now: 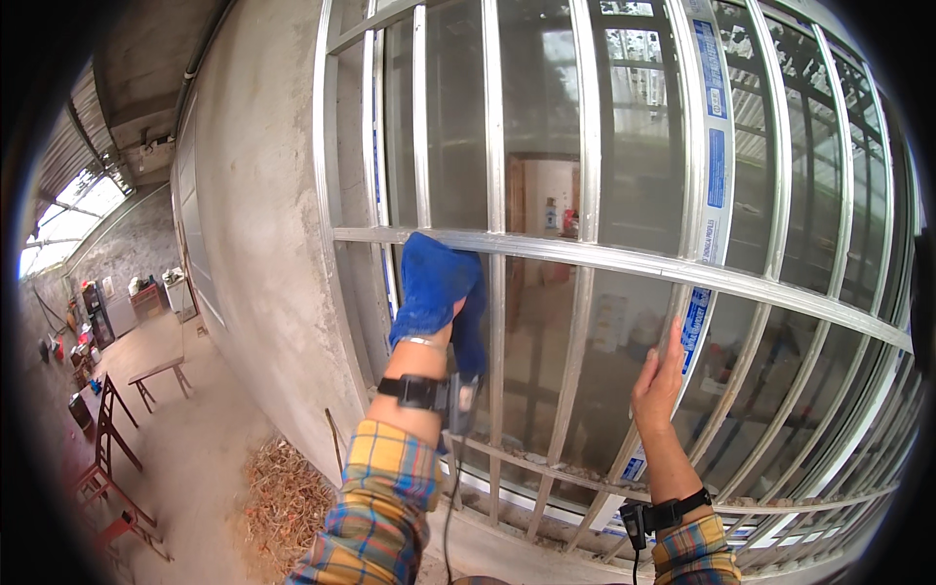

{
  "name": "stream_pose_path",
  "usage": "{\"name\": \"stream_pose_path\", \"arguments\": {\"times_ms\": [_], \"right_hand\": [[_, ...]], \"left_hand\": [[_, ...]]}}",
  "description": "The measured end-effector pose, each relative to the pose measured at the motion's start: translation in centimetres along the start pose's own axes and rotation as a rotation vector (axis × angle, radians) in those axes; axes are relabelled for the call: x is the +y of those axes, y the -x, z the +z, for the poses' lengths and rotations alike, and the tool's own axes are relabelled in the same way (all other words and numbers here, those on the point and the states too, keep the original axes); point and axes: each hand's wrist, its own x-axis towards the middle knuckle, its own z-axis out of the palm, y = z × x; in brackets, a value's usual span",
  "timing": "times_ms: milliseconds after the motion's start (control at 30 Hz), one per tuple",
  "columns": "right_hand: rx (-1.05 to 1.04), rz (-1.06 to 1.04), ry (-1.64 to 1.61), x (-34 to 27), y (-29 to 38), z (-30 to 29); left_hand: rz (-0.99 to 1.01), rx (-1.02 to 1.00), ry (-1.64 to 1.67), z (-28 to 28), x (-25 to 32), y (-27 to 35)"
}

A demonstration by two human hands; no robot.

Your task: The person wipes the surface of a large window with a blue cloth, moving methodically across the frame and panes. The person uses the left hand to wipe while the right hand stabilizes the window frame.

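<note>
A blue cloth (439, 278) covers most of my left hand (444, 333), which holds it against the horizontal metal rail (585, 250) of a window grille. Part of the cloth hangs down beside my wrist. My right hand (656, 387) is lower on the right, on a vertical metal bar (677, 303) just under the rail, its thumb on the left side and fingers stretched upward along the bar. Behind the grille stand glass panes (541, 110) with reflections. Blue printed protective film (716, 168) clings to the window frame.
A rough plastered wall (256, 168) borders the grille on the left. Dry plant debris (285, 504) lies heaped at its foot. Further left are a wooden bench (157, 373), a reddish table (80, 431) and a red stool (117, 528). Grit lies along the lower rail (585, 475).
</note>
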Motion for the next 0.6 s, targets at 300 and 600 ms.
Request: {"name": "stream_pose_path", "arguments": {"times_ms": [300, 600], "right_hand": [[0.0, -0.002, 0.0, 0.3, 0.3, 0.2], [0.024, -0.069, 0.016, 0.3, -0.1, 0.0]], "left_hand": [[-0.332, -0.179, 0.999, 2.7, 0.7, 1.9], [0.569, -0.045, -0.278, -3.5, 2.4, 6.8]]}}
